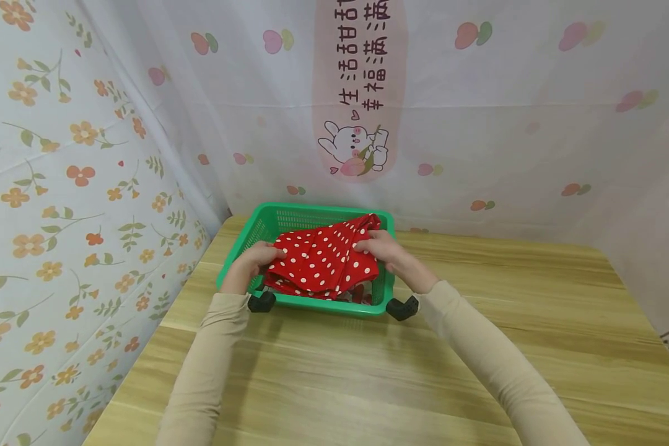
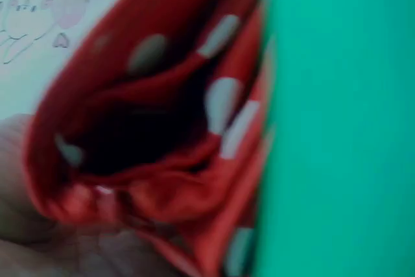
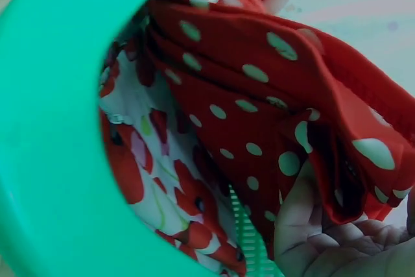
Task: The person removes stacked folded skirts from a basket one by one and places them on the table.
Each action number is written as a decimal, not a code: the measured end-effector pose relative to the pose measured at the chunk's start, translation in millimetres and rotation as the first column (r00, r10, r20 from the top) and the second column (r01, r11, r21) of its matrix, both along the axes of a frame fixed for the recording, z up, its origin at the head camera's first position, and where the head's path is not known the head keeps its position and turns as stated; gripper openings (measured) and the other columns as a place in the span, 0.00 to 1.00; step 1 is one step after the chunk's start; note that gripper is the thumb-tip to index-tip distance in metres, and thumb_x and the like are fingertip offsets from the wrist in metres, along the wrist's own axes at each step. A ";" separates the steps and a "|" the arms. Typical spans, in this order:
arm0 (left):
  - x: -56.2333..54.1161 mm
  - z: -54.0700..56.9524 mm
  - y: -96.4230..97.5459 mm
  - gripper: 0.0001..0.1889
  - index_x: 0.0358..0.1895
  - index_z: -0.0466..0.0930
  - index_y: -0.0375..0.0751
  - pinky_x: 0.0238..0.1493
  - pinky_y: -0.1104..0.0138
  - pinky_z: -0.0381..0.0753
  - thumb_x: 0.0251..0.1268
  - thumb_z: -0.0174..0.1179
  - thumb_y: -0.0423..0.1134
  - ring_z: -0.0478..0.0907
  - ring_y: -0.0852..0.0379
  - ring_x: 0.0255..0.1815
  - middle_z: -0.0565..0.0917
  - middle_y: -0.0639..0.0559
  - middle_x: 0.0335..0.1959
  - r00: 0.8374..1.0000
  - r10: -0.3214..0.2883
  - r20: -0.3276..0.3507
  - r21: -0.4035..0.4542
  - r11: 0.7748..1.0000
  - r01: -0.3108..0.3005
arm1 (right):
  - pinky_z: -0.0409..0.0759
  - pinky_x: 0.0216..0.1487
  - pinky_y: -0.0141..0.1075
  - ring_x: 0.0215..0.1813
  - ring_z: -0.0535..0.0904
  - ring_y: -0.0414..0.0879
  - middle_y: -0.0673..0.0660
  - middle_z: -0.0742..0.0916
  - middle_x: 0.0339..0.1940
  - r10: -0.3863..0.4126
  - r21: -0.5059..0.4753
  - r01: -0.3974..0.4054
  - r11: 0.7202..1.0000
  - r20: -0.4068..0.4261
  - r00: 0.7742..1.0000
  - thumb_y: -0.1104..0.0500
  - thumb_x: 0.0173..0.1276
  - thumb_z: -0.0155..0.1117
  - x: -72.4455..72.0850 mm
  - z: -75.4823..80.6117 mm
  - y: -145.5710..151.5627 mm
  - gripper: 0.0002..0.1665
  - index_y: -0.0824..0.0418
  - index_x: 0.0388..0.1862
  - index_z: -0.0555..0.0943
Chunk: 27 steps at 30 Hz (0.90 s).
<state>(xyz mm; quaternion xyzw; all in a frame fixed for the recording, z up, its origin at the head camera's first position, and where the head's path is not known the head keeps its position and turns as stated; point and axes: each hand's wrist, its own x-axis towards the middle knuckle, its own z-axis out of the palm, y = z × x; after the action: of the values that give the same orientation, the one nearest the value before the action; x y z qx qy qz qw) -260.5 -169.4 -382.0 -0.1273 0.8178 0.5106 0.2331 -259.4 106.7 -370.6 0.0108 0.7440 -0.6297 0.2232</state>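
Head view: the left hand (image 1: pixel 254 257) is gripping the left side of the red cloth (image 1: pixel 318 257), and the right hand (image 1: pixel 387 248) is pinching its right side. The cloth is lying between them across the basket (image 1: pixel 312 303), over a floral cloth (image 3: pixel 185 189); the basket is standing by the back edge of the table (image 1: pixel 334 371), toward its left corner. Uneven pulling would be risking loosened folds; a low lift, snagging on the rim. Curtain writing (image 1: pixel 373 62) is showing 生活 and 幸福; no brands are showing.
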 end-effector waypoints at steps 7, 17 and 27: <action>3.1 12.9 1.7 0.29 0.66 0.55 0.29 0.37 0.64 0.83 0.66 0.52 0.38 0.80 0.59 0.29 0.73 0.37 0.51 0.996 0.059 -0.062 0.141 0.989 -0.049 | 0.83 0.38 0.37 0.33 0.82 0.42 0.64 0.79 0.49 0.007 -0.027 -0.007 1.000 -0.012 1.000 0.64 0.65 0.53 2.1 8.3 10.7 0.30 0.72 0.65 0.61; 12.7 32.9 15.0 0.31 0.68 0.55 0.32 0.42 0.62 0.81 0.66 0.54 0.39 0.79 0.57 0.35 0.72 0.38 0.56 0.986 0.153 -0.063 0.331 0.935 -0.124 | 0.82 0.39 0.38 0.36 0.82 0.43 0.62 0.77 0.50 -0.029 -0.069 0.026 0.997 -0.039 0.999 0.61 0.66 0.55 9.8 21.6 35.9 0.32 0.69 0.66 0.60; 30.6 50.7 34.7 0.29 0.66 0.57 0.33 0.39 0.63 0.83 0.66 0.54 0.39 0.81 0.59 0.34 0.75 0.46 0.47 0.990 0.111 -0.086 0.462 0.885 -0.059 | 0.82 0.40 0.37 0.38 0.83 0.42 0.55 0.79 0.44 -0.042 -0.149 0.028 0.988 -0.090 0.995 0.61 0.67 0.53 27.8 31.7 67.0 0.27 0.69 0.63 0.61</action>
<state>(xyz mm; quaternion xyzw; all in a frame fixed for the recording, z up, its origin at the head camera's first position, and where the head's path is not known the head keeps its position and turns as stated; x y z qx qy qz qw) -229.8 -134.8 -331.4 -0.0761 0.6795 0.7049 0.1885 -231.6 173.8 -338.8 -0.0219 0.7048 -0.6865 0.1773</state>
